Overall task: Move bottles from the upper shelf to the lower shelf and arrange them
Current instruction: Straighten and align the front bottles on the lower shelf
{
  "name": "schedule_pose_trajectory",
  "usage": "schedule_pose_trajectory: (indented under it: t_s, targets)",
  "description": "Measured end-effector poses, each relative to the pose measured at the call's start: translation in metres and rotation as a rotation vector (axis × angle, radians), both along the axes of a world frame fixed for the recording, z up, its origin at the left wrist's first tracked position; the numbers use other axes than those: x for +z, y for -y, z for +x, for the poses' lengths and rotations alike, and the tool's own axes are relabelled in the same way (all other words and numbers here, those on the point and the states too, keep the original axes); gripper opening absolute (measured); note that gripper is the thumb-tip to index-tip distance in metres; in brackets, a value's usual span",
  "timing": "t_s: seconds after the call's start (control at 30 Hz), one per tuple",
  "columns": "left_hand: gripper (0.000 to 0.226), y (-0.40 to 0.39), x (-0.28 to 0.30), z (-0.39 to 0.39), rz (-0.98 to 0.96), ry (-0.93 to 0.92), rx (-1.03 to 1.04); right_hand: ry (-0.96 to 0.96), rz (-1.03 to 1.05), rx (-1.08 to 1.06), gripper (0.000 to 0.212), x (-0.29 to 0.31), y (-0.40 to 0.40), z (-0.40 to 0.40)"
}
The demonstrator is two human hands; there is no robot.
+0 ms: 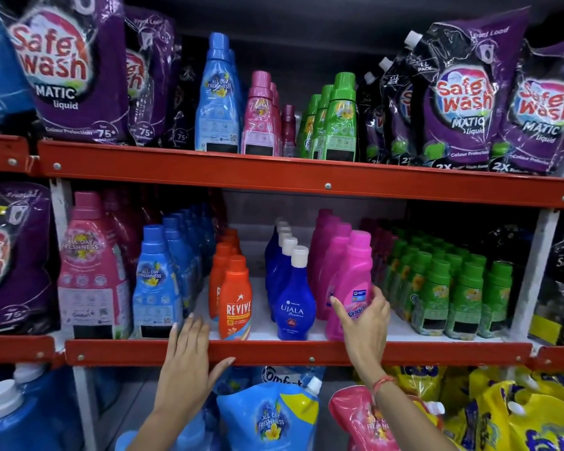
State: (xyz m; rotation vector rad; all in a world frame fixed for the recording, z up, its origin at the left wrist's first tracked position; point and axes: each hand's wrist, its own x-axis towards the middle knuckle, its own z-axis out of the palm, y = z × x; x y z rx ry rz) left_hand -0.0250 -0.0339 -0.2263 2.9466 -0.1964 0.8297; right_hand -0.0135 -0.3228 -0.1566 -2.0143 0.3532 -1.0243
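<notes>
The upper shelf (pixel 274 172) carries a tall blue bottle (pixel 218 96), pink bottles (pixel 260 117) and green bottles (pixel 341 120). On the lower shelf (pixel 274 351) stand rows of blue bottles (pixel 157 281), orange Revive bottles (pixel 235 301), dark blue Ujala bottles (pixel 295 304), pink Vanish bottles (pixel 355 275) and green bottles (pixel 437 294). My right hand (pixel 363 323) wraps its fingers around the front pink Vanish bottle. My left hand (pixel 189 349) lies flat and empty on the lower shelf's red front edge, fingers spread, just left of the front Revive bottle.
Purple Safe Wash pouches (pixel 69 70) flank the upper bottles on both sides. A large pink bottle (pixel 90 271) stands at the lower shelf's left. Below are blue jugs (pixel 20 415), a blue pouch (pixel 271 418), a pink pouch (pixel 362 418) and yellow pouches (pixel 518 415).
</notes>
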Motion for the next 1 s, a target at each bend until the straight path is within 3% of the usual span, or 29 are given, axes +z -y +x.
schedule_pose_trajectory:
  t_s: [0.1,0.17,0.23,0.3,0.4,0.47,0.53,0.57,0.63,0.73,0.9,1.0]
  targets:
    - [0.083,-0.001,0.004,-0.001,-0.046,-0.055,-0.046,0.271,-0.029,0.010,0.059,0.010,-0.024,-0.015]
    - [0.084,-0.001,0.010,-0.004,-0.145,-0.043,-0.088,0.413,-0.038,0.143,0.035,0.017,-0.048,-0.027]
    - [0.086,0.002,0.019,-0.009,-0.298,-0.010,-0.129,0.411,-0.006,0.367,0.020,0.019,-0.072,-0.036]
    - [0.077,0.012,0.031,-0.015,-0.524,0.001,-0.198,0.264,0.052,0.596,0.021,0.022,-0.095,-0.044]
    - [0.065,0.021,0.047,-0.018,-0.932,-0.088,-0.239,-0.096,0.205,0.832,0.043,0.021,-0.121,-0.040]
    - [0.077,0.022,0.056,-0.014,-1.173,-0.200,-0.298,-0.277,0.303,0.879,0.059,0.014,-0.133,-0.021]
    - [0.103,0.018,0.063,-0.010,-1.327,-0.282,-0.360,-0.394,0.444,0.860,0.077,0.013,-0.142,-0.006]
    - [0.117,0.016,0.067,-0.008,-1.368,-0.311,-0.377,-0.431,0.506,0.849,0.086,0.015,-0.143,-0.001]
    - [0.142,0.013,0.075,-0.009,-1.395,-0.345,-0.412,-0.442,0.559,0.827,0.080,0.018,-0.139,0.005]
    - [0.156,0.014,0.086,-0.016,-1.360,-0.431,-0.471,-0.480,0.603,0.855,0.070,0.023,-0.133,0.005]
    - [0.154,0.009,0.087,-0.017,-1.276,-0.523,-0.510,-0.472,0.621,0.857,0.082,0.021,-0.136,0.006]
    - [0.134,0.004,0.091,-0.017,-1.250,-0.536,-0.523,-0.478,0.634,0.883,0.082,0.021,-0.144,0.002]
